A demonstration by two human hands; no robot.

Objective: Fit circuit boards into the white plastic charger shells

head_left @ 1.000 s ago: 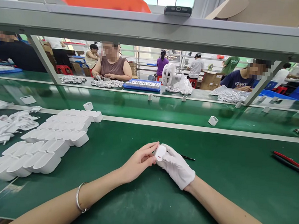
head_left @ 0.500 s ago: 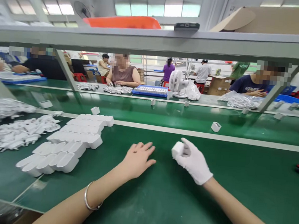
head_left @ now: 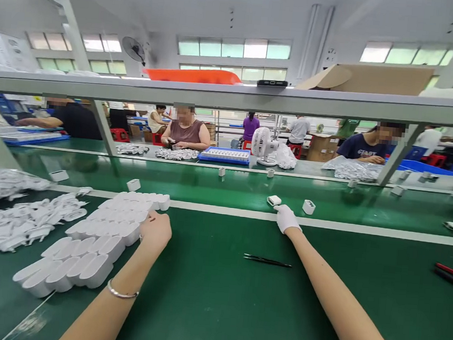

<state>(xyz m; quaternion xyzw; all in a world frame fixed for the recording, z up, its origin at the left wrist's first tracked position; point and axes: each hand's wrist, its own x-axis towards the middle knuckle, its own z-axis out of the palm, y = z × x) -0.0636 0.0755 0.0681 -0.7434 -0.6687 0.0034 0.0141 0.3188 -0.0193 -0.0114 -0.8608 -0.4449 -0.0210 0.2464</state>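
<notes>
The person's gloved right hand [head_left: 287,218] reaches across the white strip [head_left: 223,210] at the far side of the green desk [head_left: 202,305], its fingertips close against a small white casing [head_left: 274,200] that lies on the green surface beyond; whether this grip is pinched on the casing or has slack in it cannot be made out, since the glove covers the near end. A second white casing [head_left: 309,207] stands just to the right, apart from the hand. The bare left hand [head_left: 156,231] is at the right edge of the rows of white shells [head_left: 102,229], fingers curled out of sight behind its own back, so it is unclear whether that grip has a shell in it. The shells and casings look like smooth moulded plastic: probably light and stiff, a little slippery to bare skin, more apt to scuff or tip than to crush. A casing would best be taken by its two broad sides, between thumb and fingertips, leaving the end faces free. A shell in the packed rows offers least room on its inner sides, so an outer one, held by its exposed wall, should come away without nudging its neighbours.
</notes>
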